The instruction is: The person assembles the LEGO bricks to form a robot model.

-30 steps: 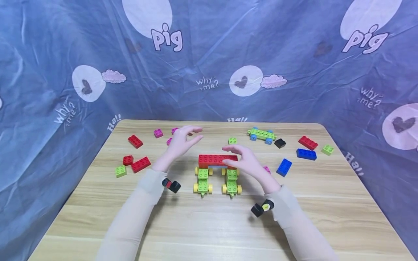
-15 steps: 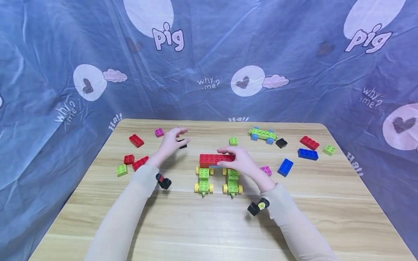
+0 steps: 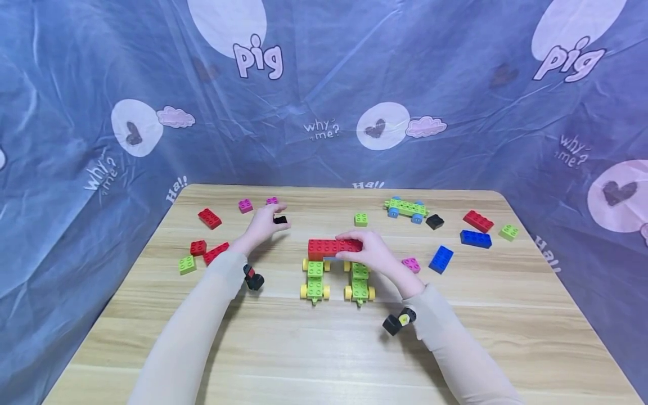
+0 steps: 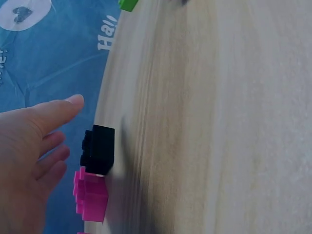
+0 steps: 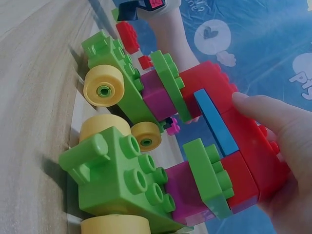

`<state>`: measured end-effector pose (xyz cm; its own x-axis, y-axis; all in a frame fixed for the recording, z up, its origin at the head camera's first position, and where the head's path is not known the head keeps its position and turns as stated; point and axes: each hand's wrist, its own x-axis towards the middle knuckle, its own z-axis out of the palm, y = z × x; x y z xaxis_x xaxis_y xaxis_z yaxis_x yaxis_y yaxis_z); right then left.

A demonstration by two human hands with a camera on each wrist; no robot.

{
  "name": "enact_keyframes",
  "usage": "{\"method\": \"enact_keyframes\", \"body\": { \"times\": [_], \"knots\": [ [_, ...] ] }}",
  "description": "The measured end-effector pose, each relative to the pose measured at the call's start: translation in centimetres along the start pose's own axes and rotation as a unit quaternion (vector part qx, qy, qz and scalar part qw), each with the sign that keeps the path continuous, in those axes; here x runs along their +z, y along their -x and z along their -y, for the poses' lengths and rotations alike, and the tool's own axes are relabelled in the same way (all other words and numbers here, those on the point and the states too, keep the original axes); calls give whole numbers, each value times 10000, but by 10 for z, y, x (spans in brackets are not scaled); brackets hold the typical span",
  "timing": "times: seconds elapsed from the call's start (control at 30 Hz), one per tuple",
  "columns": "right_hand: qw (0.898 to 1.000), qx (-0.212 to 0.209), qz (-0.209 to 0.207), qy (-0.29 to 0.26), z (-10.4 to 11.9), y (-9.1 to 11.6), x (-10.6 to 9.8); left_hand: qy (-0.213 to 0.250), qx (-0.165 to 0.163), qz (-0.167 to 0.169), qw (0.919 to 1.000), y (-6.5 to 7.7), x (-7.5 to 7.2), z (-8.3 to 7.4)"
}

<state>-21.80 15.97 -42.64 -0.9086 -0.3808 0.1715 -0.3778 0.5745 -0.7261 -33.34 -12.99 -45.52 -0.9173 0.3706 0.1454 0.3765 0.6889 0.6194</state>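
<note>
My left hand (image 3: 262, 225) reaches over the far left of the table, thumb and fingers spread beside a black brick (image 3: 280, 220). In the left wrist view, a gap shows between that hand and the black brick (image 4: 100, 150), which stands beside a pink brick (image 4: 92, 197). My right hand (image 3: 372, 248) grips the right end of a row of red bricks (image 3: 324, 247). These red bricks (image 5: 248, 151) top a built model, with purple and green bricks beneath and a blue piece (image 5: 216, 121) between. Two green wheeled bases (image 5: 119, 170) with yellow wheels carry it.
A green car base with blue wheels (image 3: 406, 208) stands at the back right, near another black brick (image 3: 435, 221). Blue bricks (image 3: 441, 259) and red ones (image 3: 478, 221) lie farther right. Red (image 3: 210, 218), green (image 3: 187, 265) and pink bricks (image 3: 245, 206) are scattered on the left.
My left hand has moved left and down to the black brick, which has come into view beside its fingers. My right hand has shifted slightly left and taken hold of the red bricks' right end.
</note>
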Motion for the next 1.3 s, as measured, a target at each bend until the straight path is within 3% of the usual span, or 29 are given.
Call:
{"method": "enact_keyframes", "body": {
  "times": [0.17, 0.43, 0.93, 1.3],
  "knots": [
    [10000, 41, -9, -32, -1, 0, 0, -222, -163, 244, 9993, -2, 2, 1],
    [10000, 39, -1, -47, -2, 0, 1, -534, -157, 454, 9974, -5, 4, 2],
    [10000, -4, -5, 32, -3, 1, 1, -828, -104, 496, 9953, -7, 8, 9],
    [10000, 16, -22, -6, -3, 1, 2, -801, -85, 388, 9960, -5, 8, 7]
  ]
}}
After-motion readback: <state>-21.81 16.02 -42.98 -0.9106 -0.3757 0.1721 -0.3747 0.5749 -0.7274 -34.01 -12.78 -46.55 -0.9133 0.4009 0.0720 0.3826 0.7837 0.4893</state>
